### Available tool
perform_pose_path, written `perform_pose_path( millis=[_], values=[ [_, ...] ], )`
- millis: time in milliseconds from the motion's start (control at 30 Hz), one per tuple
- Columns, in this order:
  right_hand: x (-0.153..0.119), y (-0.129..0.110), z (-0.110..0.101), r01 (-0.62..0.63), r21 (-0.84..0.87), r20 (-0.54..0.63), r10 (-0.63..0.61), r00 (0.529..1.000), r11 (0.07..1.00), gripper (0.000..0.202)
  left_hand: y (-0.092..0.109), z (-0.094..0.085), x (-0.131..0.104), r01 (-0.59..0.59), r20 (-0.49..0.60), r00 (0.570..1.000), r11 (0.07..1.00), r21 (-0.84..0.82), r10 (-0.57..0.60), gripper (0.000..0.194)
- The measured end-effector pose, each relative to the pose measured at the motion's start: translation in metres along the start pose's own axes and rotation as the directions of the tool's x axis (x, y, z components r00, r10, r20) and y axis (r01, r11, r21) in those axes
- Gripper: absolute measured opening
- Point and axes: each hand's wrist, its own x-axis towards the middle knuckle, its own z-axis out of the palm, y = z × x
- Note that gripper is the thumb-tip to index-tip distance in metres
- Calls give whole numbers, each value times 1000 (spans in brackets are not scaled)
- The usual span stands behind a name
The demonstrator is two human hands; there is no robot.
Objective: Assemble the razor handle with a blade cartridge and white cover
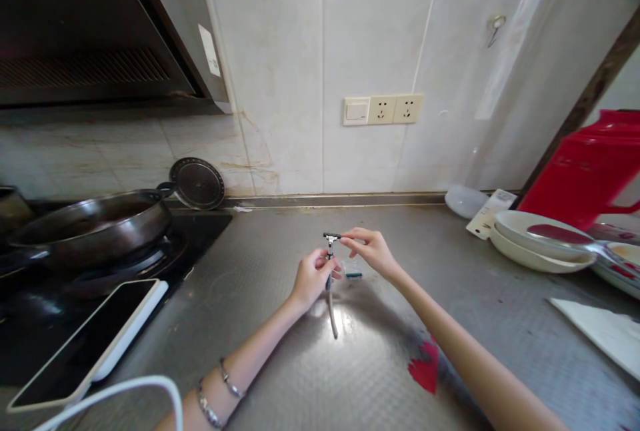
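Observation:
My left hand [316,279] is wrapped round the handle of a razor [333,316], whose long grey end hangs below the fingers. Its dark, narrow head [330,236] points up and away from me. With thumb and fingertips, my right hand [373,249] pinches the right end of that head. Just behind the left fingers, a small clear plastic case [353,269] with a dark greenish strip lies on the metal counter [280,237].
On the left, a steel pan [95,221] sits on the black stove [200,234], with a phone and charger [95,341] at its edge. Stacked bowls [540,244] and a red jug [580,174] stand right. A red patch [425,365] lies near my right forearm.

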Motion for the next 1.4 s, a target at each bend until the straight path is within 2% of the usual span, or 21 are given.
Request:
perform_pose_path(
  millis=[167, 267, 400, 533, 667, 767, 833, 867, 933, 1000, 1067, 1167, 1267, 1400],
  values=[
    [4, -2, -1, -76, -78, -76, 70, 995, 994, 34, 3, -15, 10, -3, -77, 997, 999, -35, 1, 36],
    [4, -8, 5, -185, -153, 48, 195, 980, 971, 38, 8, -23, 13, 17, -43, 999, 992, -125, -23, 37],
    [-3, -18, 20, -246, -235, 240, 302, 923, 940, 39, 13, -27, 15, 30, 17, 1000, 970, -242, -27, 38],
    [-11, -24, 35, -233, -230, 332, 301, 894, 945, 37, 13, -25, 13, 47, 78, 997, 947, -317, -23, 38],
    [-14, -27, 45, -190, -219, 348, 259, 901, 957, 35, 14, -23, 12, 63, 125, 992, 943, -327, -23, 38],
    [-14, -26, 49, -198, -237, 307, 267, 913, 951, 36, 20, -31, 16, 91, 159, 985, 981, -172, -64, 39],
    [-15, -26, 50, -211, -309, 244, 292, 925, 927, 40, 24, -44, 22, 103, 171, 978, 990, 91, -118, 36],
    [-15, -25, 51, -211, -368, 206, 301, 931, 905, 42, 25, -52, 24, 94, 159, 977, 960, 262, -139, 34],
    [-17, -23, 54, -194, -508, 141, 303, 942, 839, 43, 24, -68, 27, 51, 100, 986, 815, 577, -133, 28],
    [-21, -22, 59, -168, -639, 113, 307, 945, 751, 39, 19, -80, 27, -17, 41, 999, 623, 782, -24, 22],
    [-24, -21, 65, -146, -737, 107, 328, 939, 659, 35, 11, -86, 23, -33, 33, 999, 489, 872, 9, 20],
    [-28, -22, 74, -120, -834, 102, 364, 926, 539, 32, 0, -87, 17, -18, 18, 1000, 386, 922, 5, 20],
    [-30, -26, 81, -111, -875, 105, 410, 906, 472, 34, -7, -84, 15, -17, 8, 1000, 365, 931, 27, 15],
    [-30, -31, 87, -124, -886, 106, 455, 884, 447, 36, -11, -84, 20, -17, 7, 1000, 379, 925, 27, 9]
  ],
)
